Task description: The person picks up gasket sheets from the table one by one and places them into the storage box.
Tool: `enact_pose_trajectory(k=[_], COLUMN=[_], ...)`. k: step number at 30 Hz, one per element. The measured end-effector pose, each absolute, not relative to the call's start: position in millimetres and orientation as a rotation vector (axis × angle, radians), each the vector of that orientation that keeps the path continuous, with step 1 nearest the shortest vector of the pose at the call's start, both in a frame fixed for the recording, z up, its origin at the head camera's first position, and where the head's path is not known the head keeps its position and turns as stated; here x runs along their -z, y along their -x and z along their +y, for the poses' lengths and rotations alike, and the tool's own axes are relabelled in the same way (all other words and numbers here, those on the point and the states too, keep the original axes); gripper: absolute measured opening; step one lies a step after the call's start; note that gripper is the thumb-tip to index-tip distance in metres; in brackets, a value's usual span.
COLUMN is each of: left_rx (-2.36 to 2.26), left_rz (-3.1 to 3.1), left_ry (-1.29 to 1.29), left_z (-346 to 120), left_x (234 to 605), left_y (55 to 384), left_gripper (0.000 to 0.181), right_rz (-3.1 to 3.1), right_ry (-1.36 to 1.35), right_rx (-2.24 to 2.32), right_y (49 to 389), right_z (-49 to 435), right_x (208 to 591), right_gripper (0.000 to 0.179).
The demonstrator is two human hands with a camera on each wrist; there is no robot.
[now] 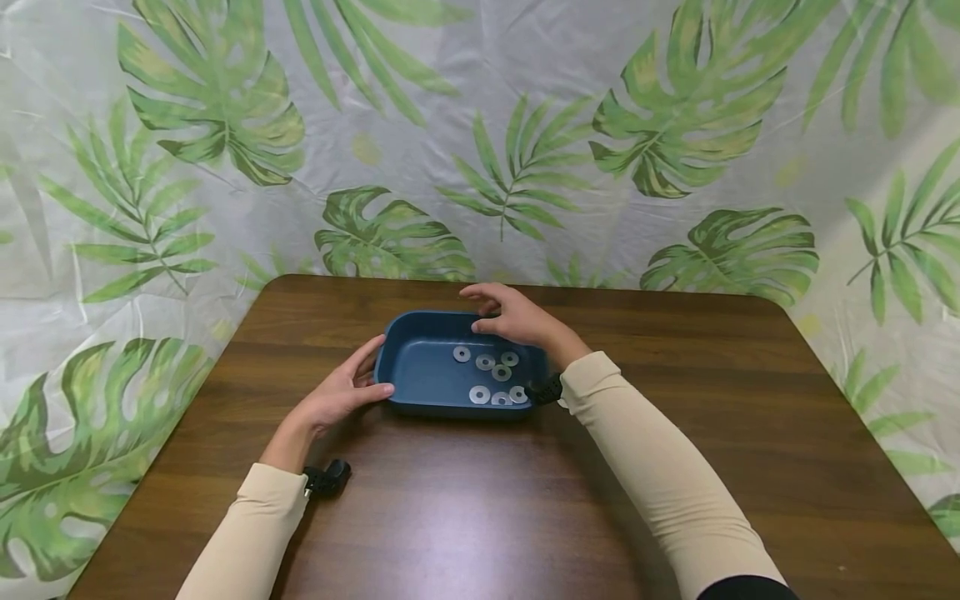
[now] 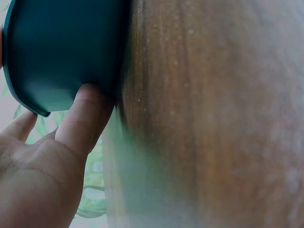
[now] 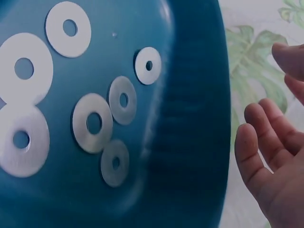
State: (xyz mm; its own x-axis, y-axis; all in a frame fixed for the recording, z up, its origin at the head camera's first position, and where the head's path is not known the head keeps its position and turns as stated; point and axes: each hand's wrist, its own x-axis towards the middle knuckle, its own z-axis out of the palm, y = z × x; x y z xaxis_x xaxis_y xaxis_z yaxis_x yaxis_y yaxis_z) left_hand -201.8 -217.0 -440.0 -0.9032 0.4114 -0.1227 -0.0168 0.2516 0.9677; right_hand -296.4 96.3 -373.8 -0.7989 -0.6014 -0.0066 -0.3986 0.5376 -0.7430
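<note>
A blue rectangular tray (image 1: pixel 420 375) lies on the table, with several flat silver washers (image 1: pixel 480 395) loose on its floor, mostly toward the right. At its left end my left hand (image 1: pixel 341 396) holds it, thumb at the near corner of the rim and fingers along the outer side. In the left wrist view, fingertips (image 2: pixel 88 92) press on the tray's outer wall (image 2: pixel 61 52). Over the far right rim hovers my right hand (image 1: pixel 517 317), its fingers loosely bent and nothing between them. The right wrist view has that hand (image 3: pixel 280 161) beyond the tray wall.
The brown wooden table (image 1: pixel 465 500) reaches out on all sides of the tray. Behind it hangs a leaf-patterned cloth (image 1: pixel 525 167). Part of another washer (image 1: pixel 563 403) shows outside the tray by the right cuff. Each wrist carries a small black camera (image 1: pixel 327 479).
</note>
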Motion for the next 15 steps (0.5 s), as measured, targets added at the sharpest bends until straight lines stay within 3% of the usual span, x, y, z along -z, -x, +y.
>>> enact_pose_trajectory(k=[15], left_rx=[-1.697], left_rz=[2.163], left_ry=[-0.365], left_z=[-216.6], left_x=[440.0], left_y=[202.6], left_gripper=[0.086], right_rz=[2.698], right_ry=[0.925], right_rx=[0.956], right_y=[268.5], right_z=[149.5], right_x=[356.1], right_gripper=[0.042])
